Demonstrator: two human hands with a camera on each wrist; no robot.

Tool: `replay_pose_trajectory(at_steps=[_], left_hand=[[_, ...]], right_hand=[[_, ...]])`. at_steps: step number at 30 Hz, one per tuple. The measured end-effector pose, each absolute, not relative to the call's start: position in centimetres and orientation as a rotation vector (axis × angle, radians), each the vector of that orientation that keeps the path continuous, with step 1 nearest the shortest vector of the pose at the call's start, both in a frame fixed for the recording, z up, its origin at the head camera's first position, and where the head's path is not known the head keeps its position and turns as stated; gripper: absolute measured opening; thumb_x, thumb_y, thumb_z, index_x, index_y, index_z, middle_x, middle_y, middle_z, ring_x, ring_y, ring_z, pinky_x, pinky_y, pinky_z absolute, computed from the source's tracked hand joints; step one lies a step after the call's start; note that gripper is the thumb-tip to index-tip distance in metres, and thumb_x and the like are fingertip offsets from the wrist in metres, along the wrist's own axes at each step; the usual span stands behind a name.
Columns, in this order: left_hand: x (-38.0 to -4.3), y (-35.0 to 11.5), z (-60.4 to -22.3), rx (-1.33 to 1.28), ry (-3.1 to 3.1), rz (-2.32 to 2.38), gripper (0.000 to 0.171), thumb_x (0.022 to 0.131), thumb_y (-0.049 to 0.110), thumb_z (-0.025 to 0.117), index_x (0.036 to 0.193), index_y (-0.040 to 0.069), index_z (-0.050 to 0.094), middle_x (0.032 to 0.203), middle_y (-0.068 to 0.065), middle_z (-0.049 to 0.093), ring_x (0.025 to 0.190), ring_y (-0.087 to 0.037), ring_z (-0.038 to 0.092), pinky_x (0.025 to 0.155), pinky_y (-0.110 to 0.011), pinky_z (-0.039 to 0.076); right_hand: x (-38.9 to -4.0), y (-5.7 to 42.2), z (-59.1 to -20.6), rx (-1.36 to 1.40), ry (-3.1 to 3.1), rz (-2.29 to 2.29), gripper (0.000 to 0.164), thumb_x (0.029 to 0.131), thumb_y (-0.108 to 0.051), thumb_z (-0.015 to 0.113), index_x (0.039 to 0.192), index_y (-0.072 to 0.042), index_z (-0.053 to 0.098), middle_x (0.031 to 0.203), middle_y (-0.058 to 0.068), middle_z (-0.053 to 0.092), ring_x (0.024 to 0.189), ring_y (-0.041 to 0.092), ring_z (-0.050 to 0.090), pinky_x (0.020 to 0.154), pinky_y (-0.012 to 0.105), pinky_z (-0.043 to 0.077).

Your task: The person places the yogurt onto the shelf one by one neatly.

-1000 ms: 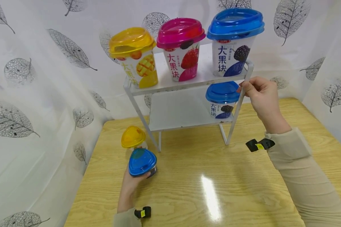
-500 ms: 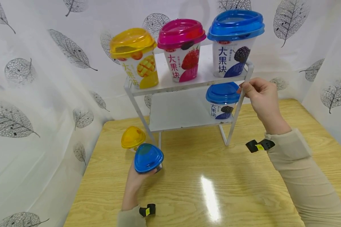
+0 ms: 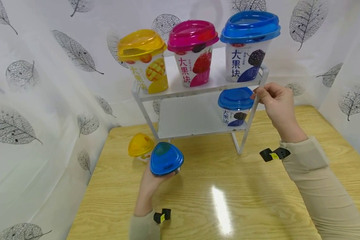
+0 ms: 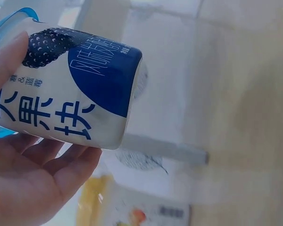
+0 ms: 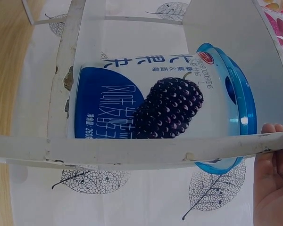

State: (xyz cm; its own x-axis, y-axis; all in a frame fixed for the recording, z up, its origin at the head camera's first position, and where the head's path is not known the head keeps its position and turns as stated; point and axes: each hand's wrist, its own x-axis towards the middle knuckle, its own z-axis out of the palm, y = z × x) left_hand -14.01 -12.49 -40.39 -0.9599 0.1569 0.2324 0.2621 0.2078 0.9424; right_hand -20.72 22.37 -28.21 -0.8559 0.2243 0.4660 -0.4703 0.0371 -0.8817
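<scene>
My left hand [image 3: 151, 182] grips a yogurt cup with a blue lid [image 3: 166, 159] above the table, in front of the rack's left leg. In the left wrist view, fingers and thumb wrap this cup [image 4: 75, 89], which has a blackberry print. My right hand [image 3: 278, 105] pinches the right upright of the white two-tier rack [image 3: 186, 116]. Just left of those fingers, another blue-lidded yogurt cup [image 3: 235, 106] stands on the lower shelf. The right wrist view shows that cup [image 5: 155, 103] behind the rack's bar, with part of my right hand [image 5: 276, 183] at the edge.
On the top shelf stand a yellow-lidded cup [image 3: 144, 61], a pink-lidded cup [image 3: 193, 53] and a blue-lidded cup [image 3: 248, 46]. Another yellow-lidded cup [image 3: 140, 145] sits on the wooden table [image 3: 198, 186] by the rack's left leg. A leaf-patterned curtain [image 3: 63, 100] surrounds the table.
My left hand has carried the blue-lidded yogurt cup up and to the right, revealing more of the yellow-lidded cup behind it. The right hand keeps its hold on the rack.
</scene>
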Motion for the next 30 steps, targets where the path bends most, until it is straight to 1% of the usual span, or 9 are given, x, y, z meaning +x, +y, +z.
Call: replay_pose_trajectory(at_steps=[5, 11, 16, 18, 21, 26, 28, 30], left_hand=[[-14.5, -11.2, -39.0, -0.503, -2.344, -1.879, 0.088, 0.063, -0.010, 0.074, 0.135, 0.002, 0.025, 0.130, -0.018, 0.036, 0.118, -0.033, 0.034, 0.093, -0.051, 0.029], [-15.2, -10.0, -38.0, -0.592, -2.297, -1.828, 0.082, 0.064, -0.006, 0.075, 0.132, 0.002, 0.029, 0.129, -0.018, 0.038, 0.117, -0.033, 0.035, 0.092, -0.052, 0.030], [-16.1, -9.6, -38.3, -0.577, -2.273, -1.794, 0.082, 0.065, -0.002, 0.076, 0.133, 0.006, 0.030, 0.129, -0.013, 0.040, 0.117, -0.029, 0.036, 0.093, -0.050, 0.030], [-16.4, -9.3, -38.3, -0.567, -2.259, -1.785, 0.084, 0.064, -0.004, 0.076, 0.133, 0.007, 0.030, 0.129, -0.012, 0.041, 0.117, -0.027, 0.036, 0.094, -0.048, 0.029], [-16.5, -8.8, -37.6, -0.573, -2.225, -1.780, 0.083, 0.064, -0.006, 0.075, 0.132, 0.004, 0.030, 0.129, -0.014, 0.040, 0.118, -0.028, 0.036, 0.096, -0.048, 0.028], [-16.2, -8.0, -36.1, -0.662, -2.136, -1.791, 0.080, 0.062, -0.013, 0.072, 0.129, -0.005, 0.030, 0.127, -0.022, 0.039, 0.116, -0.033, 0.035, 0.095, -0.049, 0.028], [-16.4, -7.8, -36.0, -0.681, -2.114, -1.788, 0.080, 0.063, -0.011, 0.073, 0.129, -0.005, 0.029, 0.126, -0.021, 0.039, 0.116, -0.033, 0.036, 0.095, -0.049, 0.028], [-16.7, -7.7, -36.3, -0.660, -2.111, -1.772, 0.080, 0.063, -0.007, 0.074, 0.130, -0.002, 0.029, 0.127, -0.019, 0.040, 0.116, -0.031, 0.036, 0.094, -0.049, 0.029]], right_hand=[[-20.8, 22.4, -28.2, 0.227, -1.868, 1.848, 0.015, 0.085, -0.009, 0.056, 0.075, -0.001, 0.063, 0.068, -0.001, 0.061, 0.067, 0.010, 0.059, 0.068, 0.015, 0.046], [-20.8, 22.3, -28.3, 0.224, -1.881, 1.839, 0.016, 0.085, -0.010, 0.056, 0.076, 0.001, 0.063, 0.068, -0.001, 0.062, 0.068, 0.010, 0.059, 0.068, 0.015, 0.046], [-20.8, 22.3, -28.3, 0.226, -1.883, 1.834, 0.016, 0.086, -0.009, 0.056, 0.076, 0.001, 0.063, 0.069, 0.000, 0.062, 0.068, 0.010, 0.060, 0.069, 0.015, 0.046], [-20.8, 22.3, -28.3, 0.226, -1.880, 1.834, 0.015, 0.086, -0.009, 0.056, 0.076, 0.001, 0.063, 0.068, 0.000, 0.062, 0.067, 0.010, 0.060, 0.069, 0.015, 0.046], [-20.8, 22.4, -28.2, 0.231, -1.866, 1.843, 0.015, 0.085, -0.009, 0.057, 0.075, 0.000, 0.063, 0.068, 0.000, 0.062, 0.067, 0.010, 0.059, 0.068, 0.015, 0.046], [-20.8, 22.4, -28.2, 0.239, -1.866, 1.844, 0.015, 0.086, -0.008, 0.056, 0.075, 0.001, 0.063, 0.068, 0.000, 0.062, 0.067, 0.010, 0.059, 0.068, 0.015, 0.046], [-20.8, 22.4, -28.2, 0.244, -1.867, 1.846, 0.015, 0.086, -0.007, 0.056, 0.076, 0.002, 0.063, 0.068, 0.000, 0.062, 0.067, 0.010, 0.059, 0.068, 0.015, 0.046], [-20.7, 22.4, -28.3, 0.251, -1.858, 1.854, 0.015, 0.086, -0.007, 0.056, 0.076, 0.002, 0.063, 0.068, 0.000, 0.062, 0.067, 0.010, 0.059, 0.068, 0.015, 0.046]])
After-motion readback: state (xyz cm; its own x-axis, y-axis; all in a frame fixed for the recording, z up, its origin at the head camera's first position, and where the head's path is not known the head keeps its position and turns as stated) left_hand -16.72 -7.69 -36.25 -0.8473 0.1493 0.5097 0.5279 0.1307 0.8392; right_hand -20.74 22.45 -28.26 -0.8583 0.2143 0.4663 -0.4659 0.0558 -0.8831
